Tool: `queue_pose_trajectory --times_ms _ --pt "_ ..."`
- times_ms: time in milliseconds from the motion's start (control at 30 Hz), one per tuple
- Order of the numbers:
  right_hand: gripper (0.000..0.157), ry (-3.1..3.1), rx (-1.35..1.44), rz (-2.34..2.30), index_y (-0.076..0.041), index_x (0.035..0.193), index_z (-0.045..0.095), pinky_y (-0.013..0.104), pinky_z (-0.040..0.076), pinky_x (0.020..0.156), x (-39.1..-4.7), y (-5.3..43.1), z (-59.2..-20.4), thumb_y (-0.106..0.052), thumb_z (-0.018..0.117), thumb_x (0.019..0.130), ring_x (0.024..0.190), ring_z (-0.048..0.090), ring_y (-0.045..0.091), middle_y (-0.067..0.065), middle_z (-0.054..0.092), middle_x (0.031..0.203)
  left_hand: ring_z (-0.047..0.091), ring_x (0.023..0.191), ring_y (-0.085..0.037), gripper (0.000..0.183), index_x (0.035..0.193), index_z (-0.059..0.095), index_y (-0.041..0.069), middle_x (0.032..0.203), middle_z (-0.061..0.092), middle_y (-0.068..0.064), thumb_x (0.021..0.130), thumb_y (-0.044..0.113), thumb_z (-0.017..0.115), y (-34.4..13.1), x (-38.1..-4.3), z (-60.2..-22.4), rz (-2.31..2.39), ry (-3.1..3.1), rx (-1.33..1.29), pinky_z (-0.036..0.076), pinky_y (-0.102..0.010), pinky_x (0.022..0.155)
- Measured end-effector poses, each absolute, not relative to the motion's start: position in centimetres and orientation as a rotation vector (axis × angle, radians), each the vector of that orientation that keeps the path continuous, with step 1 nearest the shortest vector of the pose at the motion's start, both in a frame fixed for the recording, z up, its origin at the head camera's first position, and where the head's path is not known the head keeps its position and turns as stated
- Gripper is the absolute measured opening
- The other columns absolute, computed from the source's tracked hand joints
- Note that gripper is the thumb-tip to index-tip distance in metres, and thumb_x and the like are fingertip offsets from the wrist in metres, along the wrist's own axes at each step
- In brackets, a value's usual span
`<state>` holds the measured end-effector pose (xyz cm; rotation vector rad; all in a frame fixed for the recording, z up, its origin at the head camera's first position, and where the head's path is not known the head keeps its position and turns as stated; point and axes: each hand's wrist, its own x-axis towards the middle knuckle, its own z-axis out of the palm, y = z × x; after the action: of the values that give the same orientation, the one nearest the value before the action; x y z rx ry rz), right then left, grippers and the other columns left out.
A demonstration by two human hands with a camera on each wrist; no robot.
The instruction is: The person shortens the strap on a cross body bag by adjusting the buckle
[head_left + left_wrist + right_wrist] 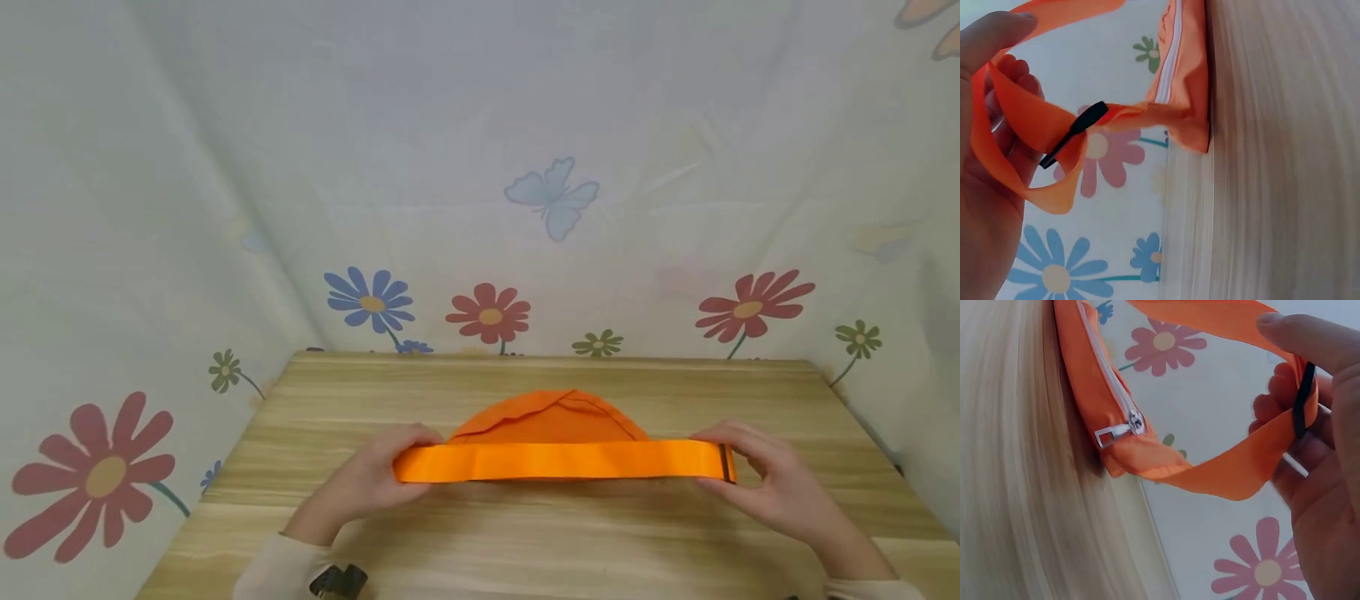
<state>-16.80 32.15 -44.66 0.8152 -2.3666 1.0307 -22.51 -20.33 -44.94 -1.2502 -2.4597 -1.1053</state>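
An orange zippered bag (562, 421) lies on the table, its rounded side toward the back. Its orange strap (562, 461) is stretched from side to side in front of it. My left hand (375, 473) grips the strap's left end, thumb on the band. In the left wrist view the strap loops round there, with a black slider (1075, 132) on it. With my right hand (776, 479) I hold the right end between thumb and fingers, beside a black strap ring (1304, 400). The right wrist view shows a silver zipper pull (1115, 432) at the bag's corner.
Under the bag is a wood-grain table (525, 542). A white cloth backdrop (450, 167) printed with flowers and a butterfly hangs behind the table and along both sides. A dark device (339, 581) sits at my left cuff.
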Motion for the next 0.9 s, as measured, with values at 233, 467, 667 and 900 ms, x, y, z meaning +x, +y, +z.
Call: queue_pose_trajectory --times_ms 233,467,667,900 --pt "0.062 -2.451 0.793 0.829 -0.018 0.119 0.077 0.004 0.05 0.085 -17.0 33.6 -44.8 0.001 0.1 0.065 0.089 0.063 0.0 -0.01 0.074 0.106 0.069 0.103 -0.012 0.05 0.13 0.071 0.016 0.122 0.075 0.005 0.084 0.005 0.09 -21.7 -22.8 -44.7 -1.075 -2.613 -1.174 0.061 -0.029 0.098" --pt "0.062 -2.507 0.816 0.656 -0.023 0.115 0.076 0.003 0.047 0.083 -17.0 34.8 -45.3 -0.01 0.104 0.061 0.087 0.06 -0.001 -0.015 0.074 0.104 0.067 0.103 -0.009 0.045 0.127 0.072 0.021 0.121 0.075 0.008 0.087 0.016 0.091 -23.0 -22.9 -44.8 -0.835 -2.77 -1.099 0.062 -0.033 0.097" --pt "0.059 -2.553 0.795 0.584 -0.021 0.116 0.075 0.011 0.054 0.077 -17.1 35.0 -45.0 -0.017 0.104 0.064 0.086 0.059 -0.003 -0.013 0.075 0.105 0.066 0.104 -0.008 0.047 0.13 0.071 0.023 0.123 0.074 0.01 0.088 0.028 0.092 -23.3 -23.2 -44.9 -0.744 -2.812 -1.086 0.062 -0.039 0.098" --pt "0.06 -2.575 0.769 0.485 -0.018 0.115 0.075 0.017 0.058 0.076 -17.3 34.7 -44.4 -0.015 0.105 0.063 0.085 0.059 -0.002 -0.014 0.073 0.103 0.072 0.115 -0.017 0.031 0.129 0.073 0.023 0.126 0.076 0.009 0.101 0.034 0.079 -23.9 -23.6 -45.1 -0.68 -2.736 -1.078 0.059 -0.052 0.105"
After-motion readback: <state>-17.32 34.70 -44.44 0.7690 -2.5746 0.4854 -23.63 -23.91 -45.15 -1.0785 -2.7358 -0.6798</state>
